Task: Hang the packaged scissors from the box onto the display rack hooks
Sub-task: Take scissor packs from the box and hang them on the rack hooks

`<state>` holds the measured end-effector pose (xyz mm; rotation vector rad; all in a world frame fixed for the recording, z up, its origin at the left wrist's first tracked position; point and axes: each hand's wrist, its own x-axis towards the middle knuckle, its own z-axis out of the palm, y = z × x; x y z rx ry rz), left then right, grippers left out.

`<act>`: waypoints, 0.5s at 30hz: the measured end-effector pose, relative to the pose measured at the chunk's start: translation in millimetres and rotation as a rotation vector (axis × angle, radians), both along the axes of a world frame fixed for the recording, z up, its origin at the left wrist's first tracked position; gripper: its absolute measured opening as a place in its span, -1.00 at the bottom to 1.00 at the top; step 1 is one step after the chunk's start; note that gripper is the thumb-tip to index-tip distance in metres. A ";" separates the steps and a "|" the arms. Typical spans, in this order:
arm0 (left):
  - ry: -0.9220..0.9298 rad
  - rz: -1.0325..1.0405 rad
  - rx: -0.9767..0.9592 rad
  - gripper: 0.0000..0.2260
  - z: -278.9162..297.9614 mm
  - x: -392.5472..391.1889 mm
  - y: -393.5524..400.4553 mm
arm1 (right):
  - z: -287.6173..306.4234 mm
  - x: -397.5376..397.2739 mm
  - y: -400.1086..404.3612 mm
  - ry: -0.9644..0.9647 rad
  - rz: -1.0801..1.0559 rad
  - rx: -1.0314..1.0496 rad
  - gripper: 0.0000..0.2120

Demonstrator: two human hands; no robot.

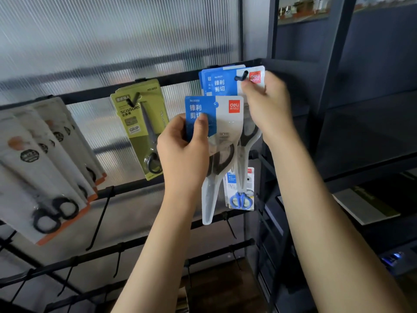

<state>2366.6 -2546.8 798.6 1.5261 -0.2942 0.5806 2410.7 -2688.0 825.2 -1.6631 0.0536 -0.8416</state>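
Observation:
My left hand (pixel 184 150) grips a blue-and-white packaged pair of scissors (pixel 222 123) by its left edge, thumb on the blue card, holding it upright in front of the rack. My right hand (pixel 267 102) pinches the top right corner of another blue-and-white scissors pack (pixel 225 83) that hangs on a black hook (pixel 242 76) of the top rail; at least one more such pack hangs behind it. The held pack sits lower than that hook and partly covers the hanging ones. The box is out of view.
A green scissors pack (pixel 141 125) hangs on the hook to the left. Several white-and-orange packs (pixel 45 168) hang at far left. A small blue-handled scissors pack (pixel 240 195) hangs lower right. Bare black hooks (pixel 101 220) stick out below. A dark shelf unit (pixel 361 132) stands to the right.

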 end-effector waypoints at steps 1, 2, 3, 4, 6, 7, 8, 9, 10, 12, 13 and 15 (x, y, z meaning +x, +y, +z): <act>-0.002 -0.008 0.004 -0.80 1.4 2.0 -1.3 | 0.5 2.2 0.5 0.010 0.005 -0.003 -0.91; -0.008 -0.019 0.014 -0.83 3.3 4.2 -2.9 | 0.7 4.0 0.2 0.019 0.001 -0.011 -0.89; -0.019 -0.030 0.026 -0.85 5.5 6.3 -4.4 | 0.3 5.0 -1.2 0.032 -0.015 -0.028 -0.86; -0.032 -0.045 0.034 -0.87 8.0 8.1 -6.3 | -0.6 4.6 -3.4 0.047 -0.048 -0.063 -0.84; -0.050 -0.077 0.035 -0.90 13.9 11.3 -10.5 | -5.0 0.3 -9.8 0.083 -0.170 -0.181 -0.81; -0.058 -0.089 0.034 -0.90 17.1 12.0 -12.9 | -8.7 -2.3 -13.8 0.092 -0.232 -0.225 -0.78; -0.065 -0.099 0.033 -0.90 20.0 12.8 -15.6 | -12.6 -5.3 -17.7 0.096 -0.281 -0.247 -0.77; -0.072 -0.109 0.030 -0.90 22.9 13.2 -18.6 | -16.7 -8.3 -21.3 0.096 -0.314 -0.254 -0.77; -0.079 -0.120 0.028 -0.89 25.7 13.6 -21.8 | -20.4 -11.4 -24.1 0.091 -0.337 -0.258 -0.79; -0.093 -0.131 0.031 -0.85 30.5 15.0 -29.2 | -27.8 -17.3 -29.3 0.084 -0.377 -0.280 -0.81; -0.100 -0.130 0.034 -0.84 31.8 17.1 -32.8 | -31.4 -20.5 -31.7 0.084 -0.394 -0.297 -0.81; -0.111 -0.127 0.031 -0.77 32.7 21.8 -39.0 | -38.2 -27.6 -35.8 0.091 -0.416 -0.333 -0.82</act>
